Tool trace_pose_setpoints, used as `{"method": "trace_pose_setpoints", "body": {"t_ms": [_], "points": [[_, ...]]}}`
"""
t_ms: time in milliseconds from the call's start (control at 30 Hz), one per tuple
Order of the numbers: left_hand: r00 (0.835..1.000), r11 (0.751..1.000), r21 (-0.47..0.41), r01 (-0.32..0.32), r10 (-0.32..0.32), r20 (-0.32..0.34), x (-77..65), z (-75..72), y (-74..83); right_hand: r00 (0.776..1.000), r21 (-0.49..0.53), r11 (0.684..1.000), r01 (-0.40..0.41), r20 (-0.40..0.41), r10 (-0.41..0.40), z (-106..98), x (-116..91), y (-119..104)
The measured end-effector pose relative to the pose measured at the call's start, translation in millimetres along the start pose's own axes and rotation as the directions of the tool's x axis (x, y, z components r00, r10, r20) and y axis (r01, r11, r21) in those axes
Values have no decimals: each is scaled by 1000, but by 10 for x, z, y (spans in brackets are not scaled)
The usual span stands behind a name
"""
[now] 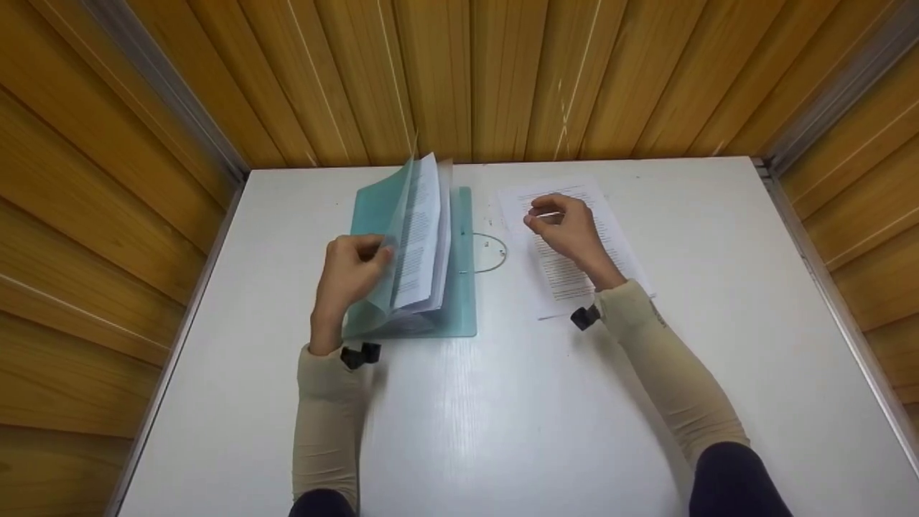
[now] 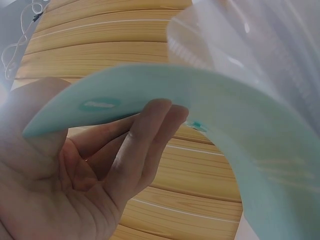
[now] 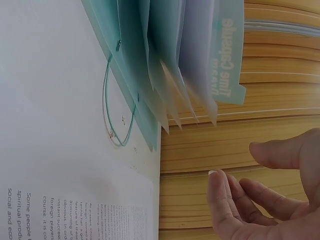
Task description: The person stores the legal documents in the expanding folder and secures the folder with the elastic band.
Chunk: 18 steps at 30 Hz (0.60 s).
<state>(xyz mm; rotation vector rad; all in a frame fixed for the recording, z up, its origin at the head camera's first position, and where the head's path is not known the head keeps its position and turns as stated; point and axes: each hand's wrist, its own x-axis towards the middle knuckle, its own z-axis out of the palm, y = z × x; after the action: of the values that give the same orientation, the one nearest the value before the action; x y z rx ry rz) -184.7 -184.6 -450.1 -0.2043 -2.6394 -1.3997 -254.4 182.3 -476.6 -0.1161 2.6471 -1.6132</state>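
Note:
A teal document folder (image 1: 463,309) stands partly open on the table, left of centre. My left hand (image 1: 347,273) holds its raised front cover (image 2: 150,85) between thumb and fingers, and the cover bends in a curve. Clear sleeves with printed pages (image 1: 420,237) fan upright inside the folder. My right hand (image 1: 572,228) is held over loose printed sheets (image 1: 567,280), with fingers loosely bent, thumb apart and nothing between them. In the right wrist view, pale lettering (image 3: 225,60) shows on the cover, beyond the hanging page edges.
A thin elastic loop (image 1: 505,251) sticks out from the folder's right edge onto the white table (image 1: 459,424). Wood-patterned panels (image 1: 502,79) wall in the back and both sides. Small dark wrist cameras (image 1: 585,317) sit at both cuffs.

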Motion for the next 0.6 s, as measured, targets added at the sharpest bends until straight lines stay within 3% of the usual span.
{"method": "trace_pose_setpoints", "body": {"t_ms": [600], "points": [[1000,1000,-8,-13,13,-3,13,-7,-20,999,-16,1000,-3,-47,2,-153,12,83]]}}
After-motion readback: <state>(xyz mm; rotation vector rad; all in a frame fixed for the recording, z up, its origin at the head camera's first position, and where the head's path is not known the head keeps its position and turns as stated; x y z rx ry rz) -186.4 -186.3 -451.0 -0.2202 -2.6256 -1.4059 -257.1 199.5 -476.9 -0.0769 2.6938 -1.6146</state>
